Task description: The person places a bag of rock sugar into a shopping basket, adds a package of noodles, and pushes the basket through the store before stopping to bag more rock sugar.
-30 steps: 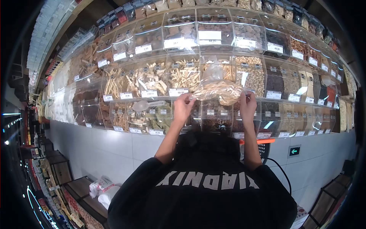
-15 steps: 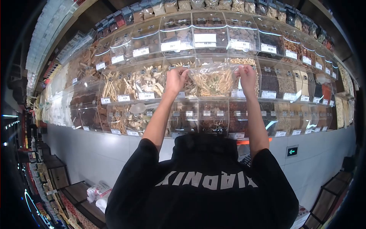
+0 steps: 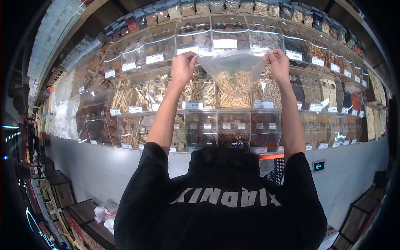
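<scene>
A clear plastic bag (image 3: 233, 62) hangs stretched between my two hands, its lower part narrowing downward. My left hand (image 3: 183, 68) pinches its upper left corner between thumb and fingers. At the upper right corner, my right hand (image 3: 278, 64) grips the plastic the same way. Pale, short dried pieces (image 3: 235, 81) show low in the bag. Straight behind it stands a clear bin (image 3: 235, 101) with similar straw-coloured sticks, which overlaps the bag's lower end in this view.
Rows of clear bins with dried goods and white price labels (image 3: 192, 105) span the front. Packed bags (image 3: 202, 7) line the top shelf. Below the bins is a pale panel with a green arrow sign (image 3: 319, 166). An orange-edged basket (image 3: 271, 157) sits low, partly hidden by the body.
Both hands have risen and moved farther apart, lifting the bag. It now hangs taller, with its top edge pulled taut and the contents low down.
</scene>
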`<move>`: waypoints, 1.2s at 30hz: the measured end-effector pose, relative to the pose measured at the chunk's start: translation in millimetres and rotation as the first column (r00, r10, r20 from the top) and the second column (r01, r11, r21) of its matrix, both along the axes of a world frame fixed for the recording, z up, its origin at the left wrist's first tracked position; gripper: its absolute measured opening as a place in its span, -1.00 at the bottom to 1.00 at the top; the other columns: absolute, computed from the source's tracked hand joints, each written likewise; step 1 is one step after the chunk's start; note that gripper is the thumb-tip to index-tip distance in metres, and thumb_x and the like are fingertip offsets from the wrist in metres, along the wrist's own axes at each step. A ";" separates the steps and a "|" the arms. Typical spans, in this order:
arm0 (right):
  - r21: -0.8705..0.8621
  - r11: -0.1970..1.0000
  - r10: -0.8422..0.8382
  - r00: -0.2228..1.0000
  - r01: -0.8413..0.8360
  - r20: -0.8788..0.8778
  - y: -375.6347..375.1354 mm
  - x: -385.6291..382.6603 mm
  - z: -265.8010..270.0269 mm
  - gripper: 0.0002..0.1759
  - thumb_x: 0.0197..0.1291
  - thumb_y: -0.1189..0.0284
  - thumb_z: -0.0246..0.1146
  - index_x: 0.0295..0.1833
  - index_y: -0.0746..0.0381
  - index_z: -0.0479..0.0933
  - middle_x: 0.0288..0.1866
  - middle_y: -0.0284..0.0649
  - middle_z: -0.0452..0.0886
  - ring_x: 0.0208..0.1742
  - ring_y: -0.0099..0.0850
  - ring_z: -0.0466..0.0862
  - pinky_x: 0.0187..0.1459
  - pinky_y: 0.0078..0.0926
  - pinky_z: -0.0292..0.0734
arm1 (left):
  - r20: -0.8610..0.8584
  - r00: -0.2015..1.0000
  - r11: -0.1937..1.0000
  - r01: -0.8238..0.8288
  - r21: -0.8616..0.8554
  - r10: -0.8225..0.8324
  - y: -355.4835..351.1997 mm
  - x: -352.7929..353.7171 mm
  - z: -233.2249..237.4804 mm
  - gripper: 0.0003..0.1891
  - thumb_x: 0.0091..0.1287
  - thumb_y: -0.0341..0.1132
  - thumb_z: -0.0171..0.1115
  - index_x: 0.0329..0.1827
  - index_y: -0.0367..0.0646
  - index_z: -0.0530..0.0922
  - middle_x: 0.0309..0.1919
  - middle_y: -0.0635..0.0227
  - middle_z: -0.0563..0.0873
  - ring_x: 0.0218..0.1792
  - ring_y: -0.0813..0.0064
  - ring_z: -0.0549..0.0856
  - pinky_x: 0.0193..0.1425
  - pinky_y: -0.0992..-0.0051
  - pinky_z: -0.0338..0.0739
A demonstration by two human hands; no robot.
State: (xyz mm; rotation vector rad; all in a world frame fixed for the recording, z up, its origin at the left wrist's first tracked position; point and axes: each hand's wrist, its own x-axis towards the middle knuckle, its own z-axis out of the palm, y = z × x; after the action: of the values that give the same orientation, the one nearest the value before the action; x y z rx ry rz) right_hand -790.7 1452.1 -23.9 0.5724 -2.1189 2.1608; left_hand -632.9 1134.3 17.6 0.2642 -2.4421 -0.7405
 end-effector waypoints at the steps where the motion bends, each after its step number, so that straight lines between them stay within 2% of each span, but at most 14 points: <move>1: -0.009 1.000 0.003 1.000 -0.003 -0.011 1.4 0.5 4.1 -0.82 0.45 0.49 0.19 -0.07 0.44 0.55 -0.32 -0.17 0.69 -0.26 -0.47 0.74 -0.18 -0.52 0.65 | -0.013 1.000 1.000 -0.010 -0.017 0.009 -1.4 -0.9 0.7 -0.80 0.33 -0.28 0.38 -0.14 -0.23 0.78 -0.43 0.03 0.79 -0.37 0.13 0.81 -0.21 0.28 0.66; 3: -0.022 1.000 0.002 1.000 -0.002 -0.019 3.0 1.9 15.5 -0.82 0.45 0.49 0.19 -0.07 0.44 0.55 -0.31 -0.16 0.69 -0.26 -0.46 0.75 -0.17 -0.52 0.66 | 0.036 0.998 0.999 -0.042 -0.010 0.042 -0.7 0.3 12.4 -0.80 0.32 -0.27 0.39 -0.14 -0.22 0.78 -0.41 0.02 0.79 -0.35 0.10 0.81 -0.20 0.26 0.66; 7: -0.042 0.999 0.009 0.993 -0.015 -0.122 3.3 -1.0 43.7 -0.82 0.45 0.50 0.20 -0.07 0.45 0.54 -0.28 -0.14 0.70 -0.25 -0.45 0.76 -0.17 -0.52 0.66 | -0.083 0.996 0.999 -0.038 0.010 0.039 -4.4 -2.3 37.5 -0.78 0.32 -0.25 0.40 -0.13 -0.21 0.78 -0.41 0.02 0.78 -0.34 0.10 0.81 -0.20 0.26 0.65; 9: -0.032 0.999 0.013 0.991 -0.017 -0.134 3.3 -0.6 56.7 -0.81 0.45 0.49 0.20 -0.07 0.45 0.53 -0.27 -0.13 0.70 -0.24 -0.45 0.75 -0.17 -0.53 0.67 | -0.058 0.997 0.993 -0.055 -0.102 0.049 -6.2 -3.6 50.8 -0.79 0.36 -0.29 0.39 -0.11 -0.27 0.78 -0.38 0.12 0.83 -0.33 0.41 0.85 -0.20 0.45 0.67; 19: -0.040 0.998 0.037 0.952 -0.051 -0.303 5.3 -9.2 120.4 -0.79 0.49 0.42 0.20 -0.01 0.38 0.59 -0.22 -0.20 0.74 -0.18 -0.52 0.72 -0.03 -0.56 0.62 | -0.219 0.976 1.000 -0.013 -0.028 0.007 -7.6 -3.5 109.2 -0.80 0.37 -0.30 0.40 -0.09 -0.25 0.79 -0.39 0.22 0.84 -0.32 0.53 0.84 -0.22 0.53 0.66; 21: -0.020 0.999 0.025 0.968 -0.031 -0.249 11.7 -16.4 135.4 -0.78 0.49 0.40 0.21 0.00 0.37 0.59 -0.20 -0.19 0.75 -0.17 -0.53 0.72 -0.01 -0.57 0.62 | -0.296 0.955 0.999 0.023 -0.040 -0.034 -8.0 -3.5 124.4 -0.79 0.37 -0.28 0.40 -0.09 -0.25 0.79 -0.36 0.22 0.85 -0.32 0.55 0.83 -0.23 0.54 0.66; 25: -0.029 0.999 0.028 0.934 -0.041 -0.357 19.8 -10.6 169.4 -0.77 0.49 0.41 0.21 0.03 0.40 0.59 -0.15 -0.12 0.75 -0.11 -0.46 0.74 0.02 -0.53 0.64 | -0.377 0.925 0.999 0.032 -0.031 -0.042 4.2 4.8 164.9 -0.76 0.41 -0.25 0.29 -0.23 -0.27 0.77 -0.39 0.20 0.83 -0.36 0.46 0.80 -0.21 0.45 0.66; 26: -0.087 0.996 0.004 0.934 -0.037 -0.356 19.6 -3.9 178.5 -0.74 0.49 0.34 0.19 -0.05 0.36 0.59 -0.25 -0.13 0.74 -0.20 -0.43 0.74 -0.10 -0.51 0.64 | -0.384 0.922 0.999 0.036 -0.029 -0.045 7.9 9.5 176.8 -0.88 0.29 -0.42 0.44 -0.22 -0.30 0.77 -0.46 0.32 0.81 -0.43 0.69 0.74 -0.31 0.60 0.59; 27: -0.144 0.989 -0.021 0.935 -0.033 -0.354 19.4 5.6 188.9 -0.70 0.49 0.27 0.18 -0.12 0.32 0.58 -0.34 -0.14 0.73 -0.30 -0.40 0.74 -0.21 -0.50 0.65 | -0.462 0.882 0.995 0.086 -0.049 -0.099 3.0 8.8 178.5 -0.88 0.32 -0.41 0.41 -0.22 -0.32 0.76 -0.46 0.36 0.80 -0.42 0.67 0.73 -0.29 0.58 0.60; 28: -0.184 0.983 -0.054 0.943 -0.008 -0.329 19.3 25.5 203.2 -0.89 0.44 0.44 0.27 -0.15 0.25 0.55 -0.38 -0.30 0.69 -0.36 -0.64 0.67 -0.31 -0.71 0.58 | -0.462 0.879 0.993 0.117 -0.027 -0.116 6.9 16.0 186.0 -0.88 0.34 -0.42 0.40 -0.21 -0.33 0.76 -0.45 0.37 0.80 -0.41 0.68 0.73 -0.28 0.59 0.59; 30: -0.220 0.975 -0.071 0.923 -0.015 -0.377 22.6 42.5 213.1 -0.87 0.45 0.41 0.27 -0.14 0.25 0.56 -0.38 -0.30 0.69 -0.38 -0.62 0.67 -0.32 -0.69 0.59 | -0.499 0.846 0.969 0.244 0.044 -0.190 25.0 37.3 204.6 -0.89 0.37 -0.46 0.36 -0.16 -0.35 0.74 -0.39 0.39 0.78 -0.37 0.68 0.71 -0.25 0.62 0.58; 33: -0.309 0.950 -0.095 0.904 -0.043 -0.417 29.5 30.1 205.4 -0.86 0.43 0.44 0.26 -0.18 0.29 0.57 -0.39 -0.23 0.72 -0.42 -0.54 0.71 -0.36 -0.60 0.63 | -0.584 0.796 0.982 0.187 -0.010 -0.158 50.2 63.6 216.8 -0.91 0.36 -0.53 0.35 -0.14 -0.37 0.73 -0.37 0.40 0.79 -0.35 0.68 0.70 -0.20 0.64 0.60; 35: -0.359 0.923 -0.048 0.883 -0.140 -0.467 41.8 15.1 186.9 -0.77 0.49 0.46 0.20 0.02 0.44 0.57 -0.12 -0.03 0.74 -0.04 -0.33 0.77 0.03 -0.44 0.66 | -0.576 0.814 0.997 0.069 -0.029 -0.073 76.4 89.5 225.5 -0.92 0.35 -0.56 0.36 -0.15 -0.37 0.73 -0.35 0.40 0.79 -0.33 0.67 0.71 -0.18 0.65 0.61; 36: -0.386 0.904 -0.030 0.876 -0.181 -0.481 44.0 14.0 181.7 -0.79 0.49 0.52 0.17 0.05 0.48 0.54 -0.08 0.03 0.72 0.02 -0.22 0.76 0.06 -0.38 0.67 | -0.624 0.773 0.991 0.046 -0.125 -0.115 87.4 100.1 221.2 -0.93 0.36 -0.53 0.34 -0.17 -0.37 0.72 -0.37 0.36 0.79 -0.35 0.64 0.72 -0.20 0.61 0.61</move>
State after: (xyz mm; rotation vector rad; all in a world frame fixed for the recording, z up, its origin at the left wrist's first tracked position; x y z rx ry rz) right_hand -776.7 1496.1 157.8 1.0245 -1.3454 2.1296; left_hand -532.7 1221.8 238.7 -0.1256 -1.8378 -0.6082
